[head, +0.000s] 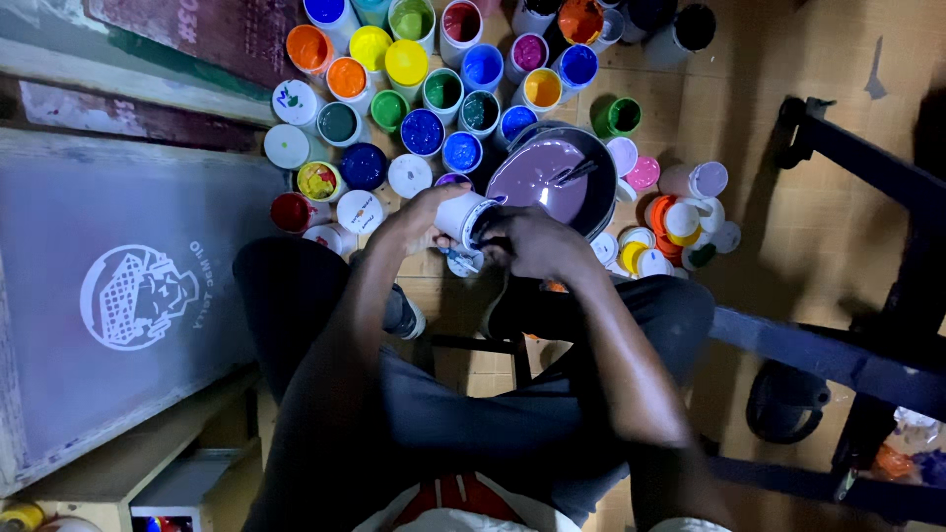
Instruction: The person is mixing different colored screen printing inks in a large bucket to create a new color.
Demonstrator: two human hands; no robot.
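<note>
Just beyond your grip, the bowl of lilac paint (552, 177) is sitting open; your left hand (419, 219) is grasping the tilted white paint tub (463, 215), your right hand (532, 241) is clenching a scraper at its mouth, risking drips onto the floor lids (641, 251).

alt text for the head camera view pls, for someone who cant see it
Seen from above, a seated person tilts a small white jar in the left hand beside a dark bowl of lilac paint, the right hand at the jar's mouth. Many open paint pots of different colours crowd the floor ahead, and a printing screen lies to the left.
</note>
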